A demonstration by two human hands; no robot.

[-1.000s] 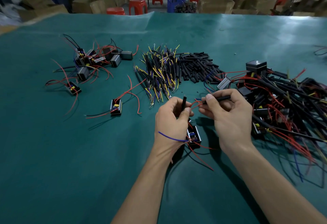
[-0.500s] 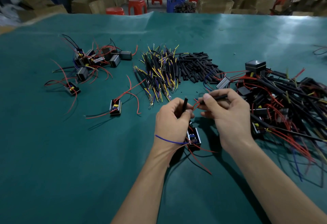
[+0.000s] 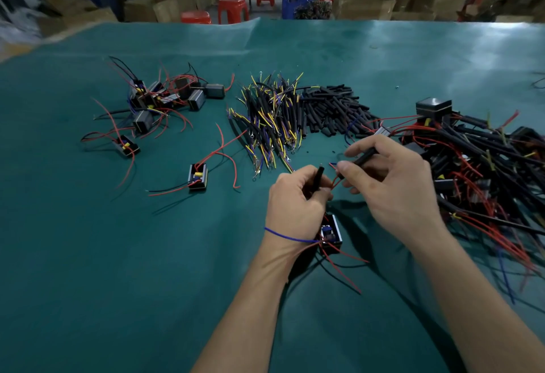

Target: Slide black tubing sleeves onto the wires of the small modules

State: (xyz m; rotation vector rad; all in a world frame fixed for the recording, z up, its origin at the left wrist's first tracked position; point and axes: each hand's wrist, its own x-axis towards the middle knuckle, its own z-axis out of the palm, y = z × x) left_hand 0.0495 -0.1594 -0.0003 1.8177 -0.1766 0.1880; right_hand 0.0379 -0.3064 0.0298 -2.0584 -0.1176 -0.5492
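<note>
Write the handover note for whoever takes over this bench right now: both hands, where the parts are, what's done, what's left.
Left hand: grip on one black sleeve, module hanging just below it.
Right hand: pinching a second sleeve at the module's red wire.
Loose sleeves lie centre-back. Bare-wired modules sit back left, one alone nearer.
Sleeved-looking pile on the right.
Left: finish this module, then the left group.
</note>
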